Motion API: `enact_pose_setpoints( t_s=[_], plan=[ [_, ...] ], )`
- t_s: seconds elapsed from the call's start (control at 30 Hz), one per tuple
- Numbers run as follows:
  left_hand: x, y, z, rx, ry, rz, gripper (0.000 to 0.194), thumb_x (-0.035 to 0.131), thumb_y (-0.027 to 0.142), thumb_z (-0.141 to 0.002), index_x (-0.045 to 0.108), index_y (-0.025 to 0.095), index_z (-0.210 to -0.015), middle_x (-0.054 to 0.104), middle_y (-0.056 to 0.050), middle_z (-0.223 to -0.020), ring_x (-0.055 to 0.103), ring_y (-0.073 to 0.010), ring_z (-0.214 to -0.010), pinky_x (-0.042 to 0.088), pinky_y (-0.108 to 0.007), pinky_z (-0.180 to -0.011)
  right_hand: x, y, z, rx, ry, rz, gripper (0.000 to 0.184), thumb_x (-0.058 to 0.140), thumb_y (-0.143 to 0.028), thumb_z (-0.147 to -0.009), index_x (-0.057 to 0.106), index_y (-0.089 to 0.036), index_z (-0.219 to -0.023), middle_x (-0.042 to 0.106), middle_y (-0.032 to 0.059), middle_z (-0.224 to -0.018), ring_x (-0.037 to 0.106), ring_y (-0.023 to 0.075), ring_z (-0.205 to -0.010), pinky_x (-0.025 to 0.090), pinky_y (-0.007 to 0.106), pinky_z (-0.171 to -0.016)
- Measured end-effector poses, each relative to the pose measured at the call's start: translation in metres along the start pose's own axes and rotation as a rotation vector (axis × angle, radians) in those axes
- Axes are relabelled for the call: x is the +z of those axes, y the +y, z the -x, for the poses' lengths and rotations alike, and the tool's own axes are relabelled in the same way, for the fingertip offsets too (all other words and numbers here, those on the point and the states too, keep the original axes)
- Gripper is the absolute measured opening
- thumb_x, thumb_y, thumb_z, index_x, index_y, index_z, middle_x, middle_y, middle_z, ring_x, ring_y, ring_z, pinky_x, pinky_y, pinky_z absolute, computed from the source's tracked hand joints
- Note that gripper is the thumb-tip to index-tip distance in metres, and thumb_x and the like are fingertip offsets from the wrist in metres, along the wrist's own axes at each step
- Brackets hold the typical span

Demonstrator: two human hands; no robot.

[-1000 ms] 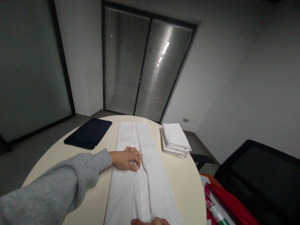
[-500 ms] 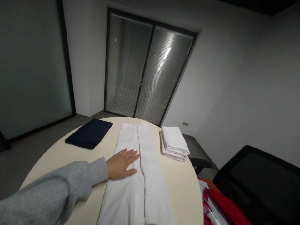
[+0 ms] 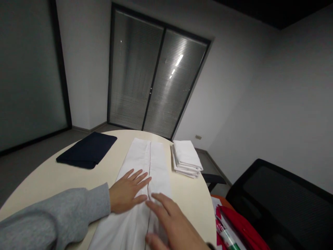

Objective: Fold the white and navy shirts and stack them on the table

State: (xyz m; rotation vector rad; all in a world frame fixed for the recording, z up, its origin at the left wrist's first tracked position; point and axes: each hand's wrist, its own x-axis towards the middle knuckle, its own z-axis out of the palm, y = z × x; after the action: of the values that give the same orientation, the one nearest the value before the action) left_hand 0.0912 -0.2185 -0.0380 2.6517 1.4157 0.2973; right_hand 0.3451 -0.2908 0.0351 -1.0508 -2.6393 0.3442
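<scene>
Lengthwise before us lies the long white cloth (image 3: pixel 159 166), on the table (image 3: pixel 189 201), its two sides meeting at a seam-like line down the middle. Left hand (image 3: pixel 125 195) on its left half, palm down, fingers spread, grip open; likely placed so to keep the fabric flat and the edges from drifting. Right hand (image 3: pixel 174 224) over its near right part, grip also open, fingers apart, pinching nothing; whether the fingertips touch, we cannot tell. Folded navy cloth (image 3: pixel 88 149) left of the long cloth, folded white stack (image 3: pixel 187 154) right of its far end, both well apart from it, probably so our hands have room. Black chair (image 3: pixel 281 198) farther right of it.
</scene>
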Motion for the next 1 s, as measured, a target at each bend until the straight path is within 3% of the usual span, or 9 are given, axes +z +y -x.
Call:
enact_pose_setpoints(
  t_s=[0.07, 0.13, 0.33, 0.57, 0.8, 0.9, 1.0],
  plan=[
    [0.001, 0.002, -0.001, 0.0, 0.015, -0.012, 0.068, 0.037, 0.065, -0.105, 0.035, 0.029, -0.163, 0.033, -0.009, -0.169, 0.025, -0.0344, -0.157, 0.019, -0.06, -0.127, -0.001, 0.022, -0.031, 0.008, -0.044, 0.032, 0.069, 0.061, -0.048, -0.1, 0.035, -0.031, -0.162, 0.033, 0.004, -0.169, 0.027, 0.0283, -0.157, 0.027, 0.048, -0.129],
    [0.001, 0.003, -0.001, 0.006, 0.039, -0.024, 0.065, 0.041, 0.06, -0.105, 0.037, 0.028, -0.162, 0.036, -0.009, -0.168, 0.026, -0.0347, -0.157, 0.019, -0.06, -0.127, 0.011, 0.041, -0.056, 0.02, -0.097, 0.066, 0.069, 0.051, -0.052, -0.104, 0.028, -0.028, -0.165, 0.025, 0.0039, -0.172, 0.017, 0.0311, -0.16, 0.019, 0.055, -0.13],
    [0.0, 0.009, -0.001, 0.016, 0.046, -0.033, 0.061, 0.049, 0.043, -0.102, 0.04, 0.025, -0.16, 0.039, -0.011, -0.166, 0.028, -0.0364, -0.156, 0.019, -0.063, -0.127, 0.06, 0.068, -0.085, 0.072, -0.097, 0.113, 0.06, 0.024, -0.055, -0.11, 0.024, -0.03, -0.165, 0.026, -0.0024, -0.17, 0.015, 0.0279, -0.16, 0.015, 0.053, -0.132],
    [-0.002, 0.01, 0.0, 0.012, 0.03, -0.017, 0.064, 0.051, 0.043, -0.1, 0.041, 0.022, -0.159, 0.039, -0.013, -0.166, 0.027, -0.0381, -0.156, 0.017, -0.065, -0.127, 0.065, 0.06, -0.079, 0.108, -0.095, 0.139, 0.065, 0.023, -0.061, -0.109, 0.019, -0.03, -0.165, 0.019, -0.0034, -0.171, 0.01, 0.0276, -0.161, 0.011, 0.053, -0.132],
    [0.008, 0.018, 0.024, -0.007, 0.054, -0.049, 0.073, 0.062, 0.037, -0.09, 0.041, 0.026, -0.159, 0.038, -0.01, -0.167, 0.025, -0.0356, -0.157, 0.012, -0.061, -0.129, 0.085, 0.037, -0.056, 0.099, -0.063, 0.166, 0.069, 0.029, -0.06, -0.108, 0.012, -0.028, -0.167, 0.009, 0.0006, -0.172, 0.004, 0.0299, -0.16, 0.011, 0.056, -0.132],
    [0.008, 0.019, 0.029, 0.003, 0.052, -0.046, 0.071, 0.059, 0.038, -0.093, 0.038, 0.026, -0.16, 0.04, -0.01, -0.166, 0.026, -0.0348, -0.157, 0.014, -0.06, -0.129, 0.077, 0.027, -0.059, 0.142, -0.108, 0.118, 0.07, 0.022, -0.063, -0.108, 0.017, -0.025, -0.166, 0.011, 0.0031, -0.172, 0.004, 0.0311, -0.16, 0.009, 0.058, -0.131],
    [0.006, 0.019, 0.029, -0.007, 0.073, -0.035, 0.064, 0.053, 0.047, -0.098, 0.043, 0.026, -0.158, 0.044, -0.01, -0.164, 0.028, -0.0343, -0.156, 0.014, -0.06, -0.129, 0.06, 0.029, -0.08, 0.162, -0.13, 0.106, 0.071, 0.019, -0.062, -0.108, 0.022, -0.022, -0.166, 0.015, 0.0061, -0.172, 0.008, 0.0313, -0.16, 0.011, 0.059, -0.13]
  ],
)
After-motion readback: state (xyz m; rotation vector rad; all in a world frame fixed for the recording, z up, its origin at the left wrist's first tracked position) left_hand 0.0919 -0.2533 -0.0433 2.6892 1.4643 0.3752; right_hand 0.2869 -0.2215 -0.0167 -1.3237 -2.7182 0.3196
